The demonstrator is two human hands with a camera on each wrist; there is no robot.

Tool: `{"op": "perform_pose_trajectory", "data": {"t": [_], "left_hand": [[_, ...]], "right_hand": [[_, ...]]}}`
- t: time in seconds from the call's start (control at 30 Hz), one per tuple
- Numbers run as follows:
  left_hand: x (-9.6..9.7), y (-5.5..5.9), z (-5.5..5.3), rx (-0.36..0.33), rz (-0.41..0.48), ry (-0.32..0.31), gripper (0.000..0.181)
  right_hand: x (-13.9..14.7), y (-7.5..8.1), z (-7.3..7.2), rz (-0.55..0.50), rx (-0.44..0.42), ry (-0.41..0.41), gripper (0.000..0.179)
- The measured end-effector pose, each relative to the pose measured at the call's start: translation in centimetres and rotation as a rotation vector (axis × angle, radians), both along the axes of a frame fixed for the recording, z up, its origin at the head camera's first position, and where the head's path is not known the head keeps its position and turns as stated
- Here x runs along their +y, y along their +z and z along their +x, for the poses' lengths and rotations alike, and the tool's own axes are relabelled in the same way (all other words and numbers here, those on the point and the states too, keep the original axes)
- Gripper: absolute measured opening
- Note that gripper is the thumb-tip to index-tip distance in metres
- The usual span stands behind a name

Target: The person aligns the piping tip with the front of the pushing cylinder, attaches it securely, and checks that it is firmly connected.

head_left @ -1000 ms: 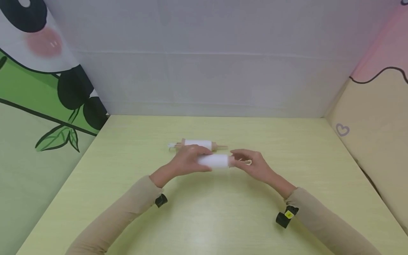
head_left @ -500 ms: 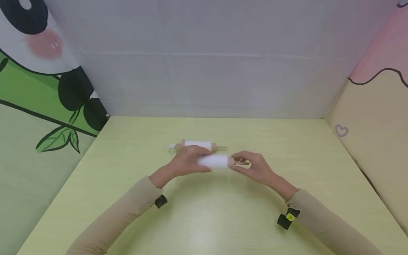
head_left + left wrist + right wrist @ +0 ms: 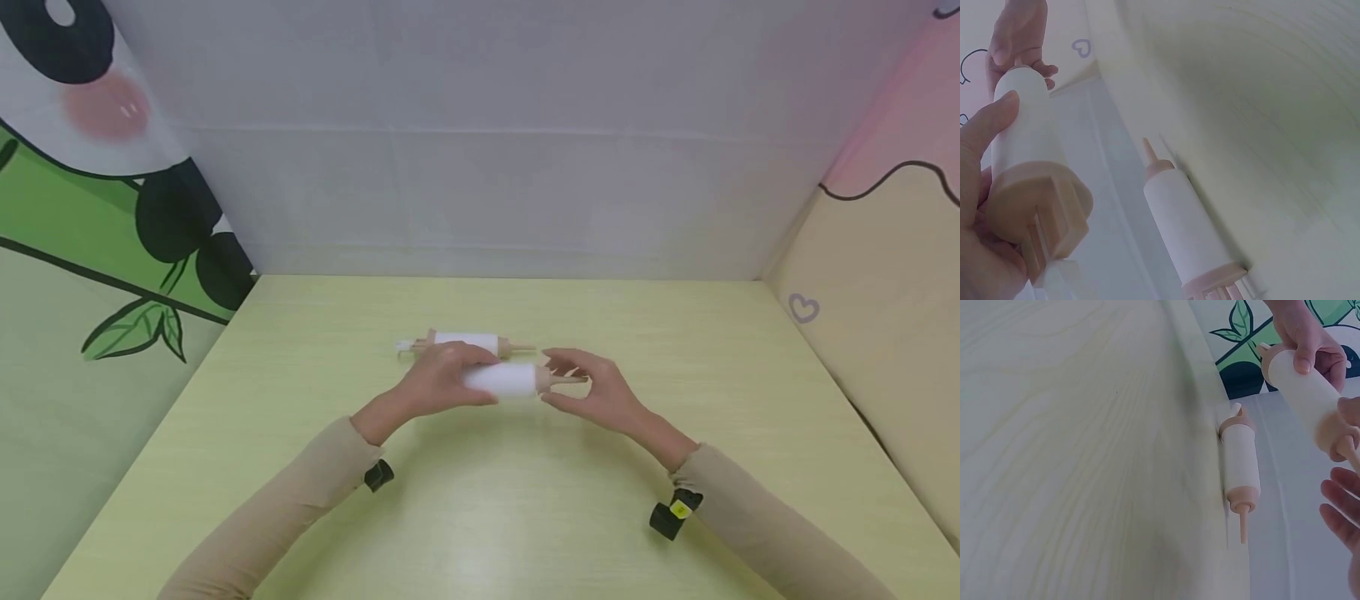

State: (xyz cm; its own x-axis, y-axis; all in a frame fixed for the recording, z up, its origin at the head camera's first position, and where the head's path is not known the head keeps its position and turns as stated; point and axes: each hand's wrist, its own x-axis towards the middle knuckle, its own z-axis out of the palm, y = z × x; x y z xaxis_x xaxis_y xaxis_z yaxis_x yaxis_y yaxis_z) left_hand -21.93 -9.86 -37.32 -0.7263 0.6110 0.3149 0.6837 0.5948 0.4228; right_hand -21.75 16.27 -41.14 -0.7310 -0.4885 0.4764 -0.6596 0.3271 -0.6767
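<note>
My left hand (image 3: 450,379) grips a white syringe-shaped dispenser (image 3: 510,379) and holds it level above the table. The dispenser has beige ends, a handle frame (image 3: 1063,219) at the left and a thin nozzle (image 3: 567,380) at the right. Around that nozzle my right hand (image 3: 600,392) is spread, with thumb and fingers apart, and the nozzle passes between them. A matching second dispenser (image 3: 467,339) lies on the table just behind, partly covered by the left hand in the head view. It shows whole in the right wrist view as a white barrel (image 3: 1241,459).
The pale wooden table (image 3: 480,500) runs back to a grey-white wall panel (image 3: 480,200). Printed panels with cartoon drawings stand at the left (image 3: 45,358) and right (image 3: 870,275). A small black camera (image 3: 667,518) sits on the right wrist.
My right thumb and fingers have moved from the dispenser's beige nozzle end and parted around the nozzle. The left hand and both dispensers have stayed almost still.
</note>
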Motion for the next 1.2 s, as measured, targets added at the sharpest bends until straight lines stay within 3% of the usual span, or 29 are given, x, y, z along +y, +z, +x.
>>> {"op": "perform_pose_trajectory", "data": {"t": [0.1,0.2,0.4,0.53,0.8,0.97,1.07,1.2], "left_hand": [[-0.1,0.2,0.0,-0.001,0.006,0.004,0.041],[-0.1,0.2,0.1,0.005,0.014,0.0,0.04],[-0.1,0.0,0.1,0.002,0.009,-0.03,0.041],[0.0,-0.1,0.2,0.006,-0.001,-0.032,0.042],[0.1,-0.4,0.6,0.006,-0.026,-0.039,0.043],[0.0,-0.6,0.6,0.051,-0.008,-0.053,0.043],[-0.1,-0.7,0.6,0.068,0.006,-0.064,0.044],[-0.2,-0.9,0.8,0.053,0.016,-0.06,0.045]], "right_hand": [[0.0,0.0,0.0,-0.003,0.113,0.01,0.054],[0.0,0.0,0.0,-0.006,0.177,0.033,0.048],[-0.1,-0.2,0.2,0.0,0.176,0.035,0.036],[-0.1,0.0,0.5,0.029,0.095,0.026,0.032],[0.0,0.0,0.9,0.03,-0.23,-0.001,0.027],[-0.2,-0.1,0.9,0.005,-0.417,-0.031,0.024],[-0.3,0.3,1.2,0.011,-0.443,-0.033,0.025],[-0.2,0.4,1.4,0.062,-0.376,-0.039,0.021]]}}
